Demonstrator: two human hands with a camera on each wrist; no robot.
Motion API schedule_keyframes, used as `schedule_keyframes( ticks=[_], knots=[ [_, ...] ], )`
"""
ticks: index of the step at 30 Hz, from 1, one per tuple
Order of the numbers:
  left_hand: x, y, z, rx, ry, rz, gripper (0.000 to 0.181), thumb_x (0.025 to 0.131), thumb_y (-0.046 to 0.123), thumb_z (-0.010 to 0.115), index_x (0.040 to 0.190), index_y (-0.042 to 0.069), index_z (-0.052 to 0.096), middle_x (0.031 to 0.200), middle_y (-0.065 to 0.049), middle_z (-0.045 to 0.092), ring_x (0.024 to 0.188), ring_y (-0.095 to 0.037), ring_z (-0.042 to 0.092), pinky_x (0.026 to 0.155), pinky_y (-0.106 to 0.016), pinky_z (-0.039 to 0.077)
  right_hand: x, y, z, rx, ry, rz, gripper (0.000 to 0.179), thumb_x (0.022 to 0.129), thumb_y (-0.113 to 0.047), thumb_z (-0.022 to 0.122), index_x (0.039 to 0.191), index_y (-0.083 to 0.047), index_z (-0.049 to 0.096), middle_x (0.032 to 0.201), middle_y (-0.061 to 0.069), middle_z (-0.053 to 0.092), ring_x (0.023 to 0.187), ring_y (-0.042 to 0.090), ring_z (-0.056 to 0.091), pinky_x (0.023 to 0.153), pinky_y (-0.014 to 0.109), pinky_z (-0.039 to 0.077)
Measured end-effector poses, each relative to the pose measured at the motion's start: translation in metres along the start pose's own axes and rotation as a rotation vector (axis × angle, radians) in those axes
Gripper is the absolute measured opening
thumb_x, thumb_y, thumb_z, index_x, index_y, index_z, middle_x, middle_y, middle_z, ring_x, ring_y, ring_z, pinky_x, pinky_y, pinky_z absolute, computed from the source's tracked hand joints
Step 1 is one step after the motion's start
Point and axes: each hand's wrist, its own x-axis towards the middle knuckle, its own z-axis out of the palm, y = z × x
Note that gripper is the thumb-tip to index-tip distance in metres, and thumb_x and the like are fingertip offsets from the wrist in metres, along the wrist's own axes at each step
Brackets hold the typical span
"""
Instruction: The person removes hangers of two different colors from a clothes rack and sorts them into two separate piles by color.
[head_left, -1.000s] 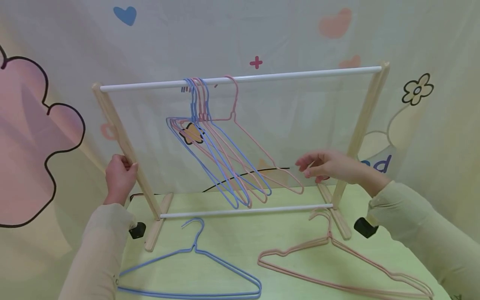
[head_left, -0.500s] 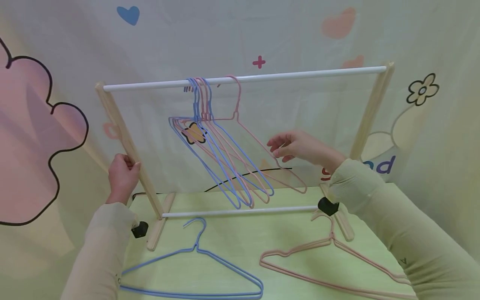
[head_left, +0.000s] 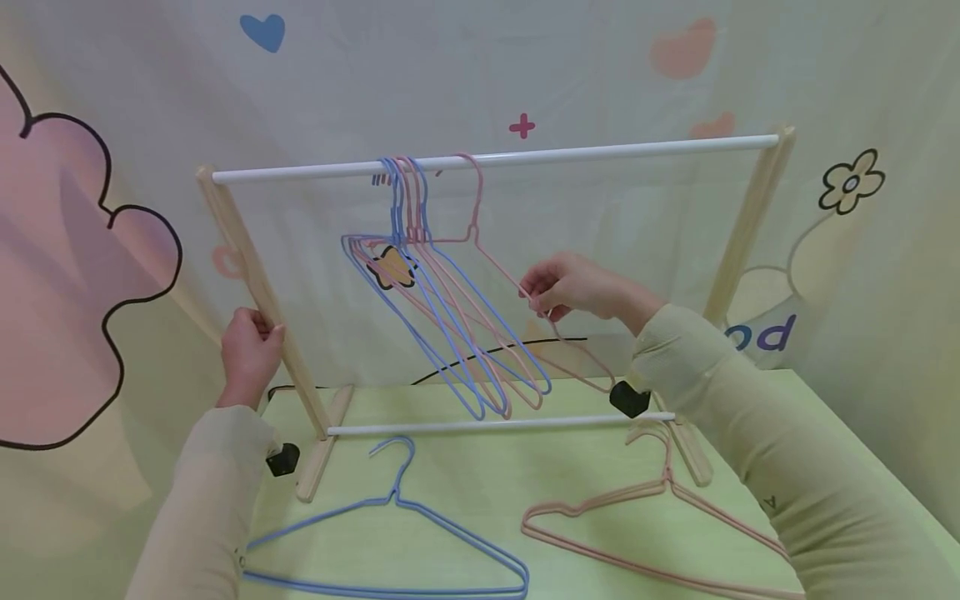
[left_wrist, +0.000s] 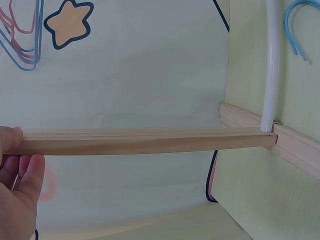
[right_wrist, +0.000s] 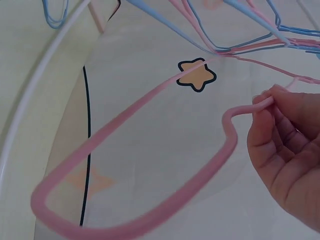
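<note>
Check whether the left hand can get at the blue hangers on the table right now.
Probably, once the left hand releases the wooden post; nothing visibly covers the hook end of the blue hangers.

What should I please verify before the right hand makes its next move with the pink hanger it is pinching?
1. Pinch: ok. The right hand pinches the pink hanger's sloping arm between thumb and fingers.
2. Hook: ok. It hangs over the top rail.
3. Rack support: ok. The left hand grips the left wooden post.
4. Spacing at the rail: ok. Its hook stands apart from the bunched hangers.
5. Lower parts free of tangles: cannot tell. The wires overlap in view.
6. Loose hangers: ok. The blue and pink ones lie on the table below.
</note>
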Motion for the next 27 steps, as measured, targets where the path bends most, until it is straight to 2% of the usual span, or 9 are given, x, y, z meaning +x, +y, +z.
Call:
schedule_keyframes(
  ticks=[9,12,19,27],
  knots=[
    [0.001,0.003,0.001,-0.003,0.004,0.002,0.028,0.088,0.016,0.049,0.106,-0.005,0.043,0.097,-0.019,0.051,0.087,-0.029,0.051,0.073,-0.035,0.043,-0.016,-0.009,-0.018,-0.049,0.049,-0.054,0.013,0.084,0.000,0.054,0.096,0.003,0.052,0.076,0.006,0.053,0.066,0.016,0.051,0.062,0.029,0.049],
    [0.002,0.003,0.001,-0.003,0.003,-0.005,0.028,0.088,0.016,0.049,0.106,-0.005,0.042,0.098,-0.019,0.051,0.088,-0.029,0.051,0.073,-0.036,0.044,-0.026,-0.009,-0.026,-0.074,0.059,-0.045,0.012,0.083,0.001,0.053,0.096,0.003,0.053,0.074,0.005,0.053,0.065,0.015,0.051,0.061,0.028,0.049],
    [0.002,0.001,0.001,-0.004,0.006,-0.006,0.028,0.088,0.016,0.049,0.106,-0.005,0.042,0.099,-0.019,0.051,0.089,-0.029,0.051,0.074,-0.036,0.044,-0.057,-0.001,-0.044,-0.188,0.079,-0.043,0.014,0.083,0.002,0.053,0.096,0.006,0.054,0.071,0.003,0.053,0.064,0.015,0.050,0.060,0.027,0.048],
    [0.000,0.000,0.000,0.005,-0.005,-0.013,0.030,0.089,0.017,0.048,0.107,-0.006,0.042,0.099,-0.020,0.050,0.089,-0.031,0.051,0.074,-0.038,0.044,-0.096,0.014,-0.061,-0.337,0.104,-0.020,0.015,0.083,0.002,0.054,0.098,0.006,0.056,0.074,0.006,0.054,0.065,0.017,0.051,0.060,0.025,0.048]
  ],
)
